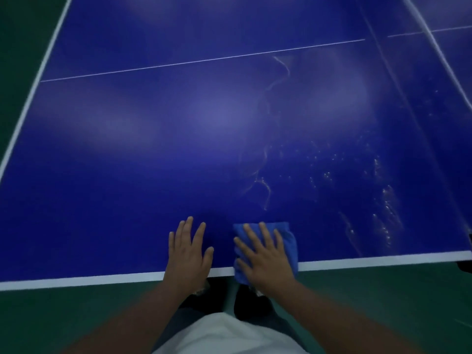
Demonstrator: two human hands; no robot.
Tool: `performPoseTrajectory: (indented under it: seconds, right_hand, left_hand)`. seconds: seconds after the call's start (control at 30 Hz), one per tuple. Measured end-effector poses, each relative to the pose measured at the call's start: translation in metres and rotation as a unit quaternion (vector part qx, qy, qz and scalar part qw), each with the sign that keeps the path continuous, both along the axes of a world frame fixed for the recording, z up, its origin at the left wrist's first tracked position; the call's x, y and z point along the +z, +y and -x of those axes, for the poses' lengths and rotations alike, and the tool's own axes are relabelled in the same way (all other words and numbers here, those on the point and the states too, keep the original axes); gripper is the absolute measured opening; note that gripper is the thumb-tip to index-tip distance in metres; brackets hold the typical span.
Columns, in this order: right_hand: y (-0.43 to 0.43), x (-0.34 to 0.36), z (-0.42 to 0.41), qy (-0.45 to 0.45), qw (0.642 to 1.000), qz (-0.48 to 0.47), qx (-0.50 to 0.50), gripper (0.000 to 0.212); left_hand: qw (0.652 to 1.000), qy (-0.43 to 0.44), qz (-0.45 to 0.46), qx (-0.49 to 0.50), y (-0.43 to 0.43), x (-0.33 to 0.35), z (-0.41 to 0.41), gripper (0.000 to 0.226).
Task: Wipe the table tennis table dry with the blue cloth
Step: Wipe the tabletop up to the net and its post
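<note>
Table: the table tennis table (178, 139) fills most of the view; its surface is dark blue, with a white border line along the near edge and the left edge, and a thin white centre line running across the far part.
Cloth: the blue cloth (288, 238) lies folded on the table at the near edge, right of centre; its lower part hangs over the white border line.
Right hand: the right hand (265, 259) rests flat on top of the blue cloth, fingers straight and spread, palm down; it presses the cloth and does not curl round it.
Left hand: the left hand (189, 251) lies flat on the bare table surface just beside the cloth, fingers extended and slightly apart, holding nothing.
Water: streaks and droplets (383, 200) glint on the right part of the table, beyond and to the right of the cloth.
Net: the net (434, 47) crosses the upper right corner.
Floor: a green floor (76, 315) shows below the near edge.
</note>
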State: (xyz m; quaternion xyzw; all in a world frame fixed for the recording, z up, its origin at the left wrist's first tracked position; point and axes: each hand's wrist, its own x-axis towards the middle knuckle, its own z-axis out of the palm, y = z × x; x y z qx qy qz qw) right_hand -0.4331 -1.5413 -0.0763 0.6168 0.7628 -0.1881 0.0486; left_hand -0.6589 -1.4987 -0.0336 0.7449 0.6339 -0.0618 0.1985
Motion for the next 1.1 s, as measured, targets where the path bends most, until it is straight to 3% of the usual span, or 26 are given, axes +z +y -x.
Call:
performPoseTrajectory:
  seconds: [0.1,0.17,0.3,0.37,0.57,0.73,0.93,1.0,1.1]
  right_hand:
    - [0.025,-0.002,0.012,0.012,0.996,-0.018,0.084,0.057]
    - [0.060,-0.002,-0.003,-0.010,0.996,-0.012,0.088,0.059]
    - [0.117,0.000,-0.047,-0.031,0.996,-0.002,-0.082,0.065]
    - [0.110,-0.001,-0.047,-0.034,0.993,-0.027,-0.110,0.065]
    - [0.027,-0.008,0.040,0.015,0.997,-0.065,0.038,0.055]
    - [0.080,-0.012,0.063,0.016,0.996,-0.064,0.064,0.054]
    - [0.205,-0.007,-0.005,-0.048,0.986,-0.055,-0.149,0.062]
    - [0.195,-0.006,-0.010,-0.060,0.984,-0.072,-0.153,0.062]
    - [0.130,-0.006,0.029,-0.051,0.992,-0.096,-0.059,0.056]
  left_hand:
    - [1.000,0.013,0.003,-0.016,0.005,0.000,0.002,0.072]
    - [1.000,0.014,0.004,-0.020,0.009,0.003,0.003,0.076]
    - [0.999,0.011,0.002,-0.043,0.023,0.001,0.006,0.080]
    - [0.999,0.014,0.005,-0.050,0.031,-0.002,0.011,0.081]
    - [0.999,0.000,0.002,-0.052,0.077,-0.019,0.030,0.082]
    - [0.997,0.014,-0.012,-0.074,0.127,-0.031,0.045,0.079]
    - [0.988,0.054,-0.050,-0.134,0.218,-0.039,0.036,0.075]
    - [0.988,0.065,-0.063,-0.127,0.249,-0.040,0.029,0.076]
    - [0.991,0.070,-0.038,-0.107,0.271,-0.044,0.026,0.081]
